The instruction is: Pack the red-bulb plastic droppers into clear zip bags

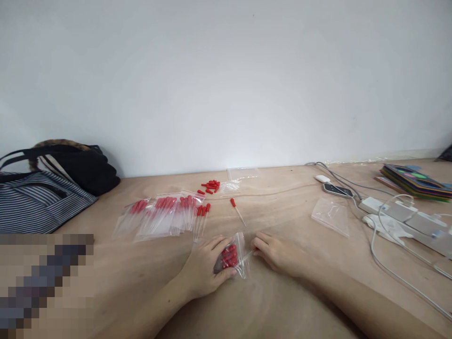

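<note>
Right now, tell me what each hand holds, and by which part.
Both hold one small clear plastic bag of red-capped droppers: left hand at its filled end, right hand at its mouth edge.

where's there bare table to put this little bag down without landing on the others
Bare wood lies between the loose dropper and the empty bag, just beyond the right hand. More lies left of the left hand, below the row of filled bags. The right edge is crowded with cables and chargers.
</note>
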The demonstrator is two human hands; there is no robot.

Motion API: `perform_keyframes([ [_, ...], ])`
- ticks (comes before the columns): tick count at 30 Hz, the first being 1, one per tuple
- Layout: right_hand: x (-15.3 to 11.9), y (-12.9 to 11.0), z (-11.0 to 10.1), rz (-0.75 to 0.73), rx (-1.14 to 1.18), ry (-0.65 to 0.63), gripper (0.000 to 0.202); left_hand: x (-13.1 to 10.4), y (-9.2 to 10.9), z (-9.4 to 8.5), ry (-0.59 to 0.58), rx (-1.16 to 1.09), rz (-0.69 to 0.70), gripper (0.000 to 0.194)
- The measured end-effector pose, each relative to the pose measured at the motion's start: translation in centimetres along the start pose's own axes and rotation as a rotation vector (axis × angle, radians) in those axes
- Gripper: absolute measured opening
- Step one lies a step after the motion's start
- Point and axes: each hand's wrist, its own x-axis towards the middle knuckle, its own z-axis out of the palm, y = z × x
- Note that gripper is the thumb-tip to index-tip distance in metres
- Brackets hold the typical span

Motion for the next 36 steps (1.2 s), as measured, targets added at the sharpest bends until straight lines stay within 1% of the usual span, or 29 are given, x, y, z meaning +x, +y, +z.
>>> perform_keyframes([
  [3, 0.3, -0.1, 0.3, 0.033, 0.016, 0.023, 0.008, 0.0, 0.1, 0.0, -0.003, 0.013, 0.001, 0.056],
  [8, 0.6, 0.0, 0.4, 0.061, -0.011, 0.03, 0.01, 0.1, 0.3, -0.2, 0.006, 0.007, 0.007, 0.06],
  [11, 0.6, 0.0, 0.1, -0.006, 0.014, 0.04, 0.011, 0.1, 0.2, -0.2, 0.012, -0.005, 0.004, 0.059],
  [15, 0.8, -0.1, -0.1, -0.114, 0.09, 0.088, 0.013, 0.1, 0.0, 0.1, 0.015, -0.009, -0.002, 0.061],
  [17, 1.0, -0.1, 0.0, -0.14, 0.152, 0.091, 0.015, 0.0, -0.1, 0.1, 0.02, -0.013, 0.0, 0.06],
  [19, 1.3, -0.1, 0.2, -0.135, 0.235, 0.068, 0.015, 0.0, -0.2, 0.2, 0.028, -0.021, 0.006, 0.059],
  [22, 1.4, -0.1, 0.3, -0.069, 0.38, 0.042, 0.012, 0.1, -0.2, 0.2, 0.034, -0.029, 0.01, 0.059],
  [26, 1.0, -0.1, 0.3, 0.075, 0.609, 0.099, 0.005, 0.1, 0.0, 0.1, 0.027, -0.016, 0.006, 0.06],
  [29, 0.9, -0.1, 0.7, 0.146, 0.815, 0.124, 0.005, 0.1, 0.0, 0.0, 0.02, -0.001, 0.004, 0.06],
  [33, 1.3, -0.1, 1.7, 0.233, 0.969, 0.152, 0.002, 0.1, 0.0, 0.0, 0.026, 0.016, 0.003, 0.059],
  [36, 1.9, -0.3, 2.3, 0.3, 1.056, 0.135, 0.011, 0.1, 0.0, 0.0, 0.027, 0.015, -0.002, 0.059],
])
